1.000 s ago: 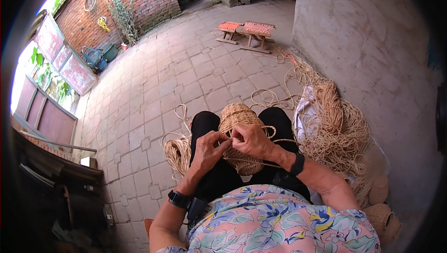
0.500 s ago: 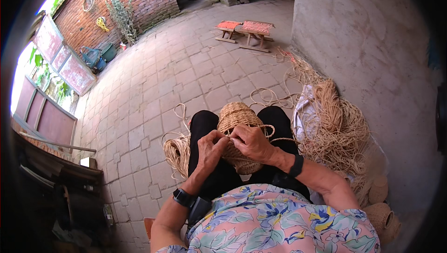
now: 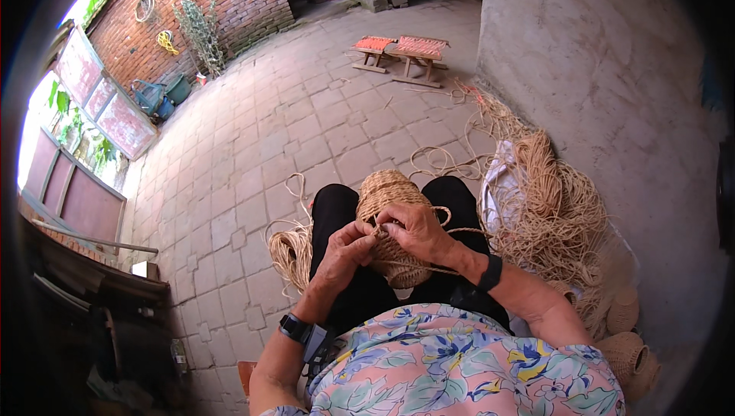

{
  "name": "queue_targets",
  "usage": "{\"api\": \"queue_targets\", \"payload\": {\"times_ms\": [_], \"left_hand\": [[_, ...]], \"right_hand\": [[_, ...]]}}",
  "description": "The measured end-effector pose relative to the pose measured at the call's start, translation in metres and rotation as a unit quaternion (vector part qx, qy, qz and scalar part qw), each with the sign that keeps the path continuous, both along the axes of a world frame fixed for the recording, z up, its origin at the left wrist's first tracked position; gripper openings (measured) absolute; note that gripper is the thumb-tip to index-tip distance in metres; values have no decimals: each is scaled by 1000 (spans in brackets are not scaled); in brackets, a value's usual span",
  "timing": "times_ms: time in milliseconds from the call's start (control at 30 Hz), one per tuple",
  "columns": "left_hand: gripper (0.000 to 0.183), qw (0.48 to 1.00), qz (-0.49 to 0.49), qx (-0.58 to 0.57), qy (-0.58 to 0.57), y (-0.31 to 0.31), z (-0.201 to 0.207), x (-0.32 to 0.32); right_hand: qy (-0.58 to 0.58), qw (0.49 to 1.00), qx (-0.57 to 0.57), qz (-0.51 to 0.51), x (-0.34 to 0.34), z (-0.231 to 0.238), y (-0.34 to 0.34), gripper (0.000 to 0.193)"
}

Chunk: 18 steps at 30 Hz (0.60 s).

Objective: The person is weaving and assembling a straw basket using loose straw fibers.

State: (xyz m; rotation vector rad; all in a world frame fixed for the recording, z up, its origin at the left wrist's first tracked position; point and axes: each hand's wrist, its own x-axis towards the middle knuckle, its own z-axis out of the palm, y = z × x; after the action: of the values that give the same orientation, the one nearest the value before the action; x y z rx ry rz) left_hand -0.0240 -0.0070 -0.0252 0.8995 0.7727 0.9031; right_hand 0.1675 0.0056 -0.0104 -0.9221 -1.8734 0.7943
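A tan woven basket (image 3: 385, 186) rests between my thighs, and its lower part shows beneath my hands. My left hand (image 3: 348, 254) is closed in a pinch on a strand of straw cord at the basket's near side. Right beside it, the fingers of my right hand (image 3: 419, 232) are pinched on the cord too, their tips almost touching those of the left. A length of cord (image 3: 438, 269) runs from under my fingers toward my right wrist. Another loop of cord stands out to the right of the basket. The exact spot between the fingertips is partly hidden.
A big heap of tan cord (image 3: 563, 221) lies on my right along the grey wall (image 3: 589, 56). Small woven baskets (image 3: 624, 355) sit near my right elbow. A cord coil (image 3: 291, 254) lies by my left knee. Two low stools (image 3: 417, 50) stand ahead on the paving.
My left hand has turned and shifted slightly right, bringing its fingertips under the right ones. A strand of cord now shows stretched below my right hand.
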Motion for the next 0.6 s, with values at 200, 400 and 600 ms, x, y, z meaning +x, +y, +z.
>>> {"api": "queue_targets", "payload": {"times_ms": [200,400,600], "left_hand": [[9,999,-20,25,-2,-2,4,0],[12,998,-41,3,-38,2,-1,-5],[13,994,-66,-36,-77,4,-3,-7]], "right_hand": [[36,999,-17,2,0,-4,1,11],[42,998,-52,12,4,1,0,12],[6,998,21,52,6,0,4,13]]}}
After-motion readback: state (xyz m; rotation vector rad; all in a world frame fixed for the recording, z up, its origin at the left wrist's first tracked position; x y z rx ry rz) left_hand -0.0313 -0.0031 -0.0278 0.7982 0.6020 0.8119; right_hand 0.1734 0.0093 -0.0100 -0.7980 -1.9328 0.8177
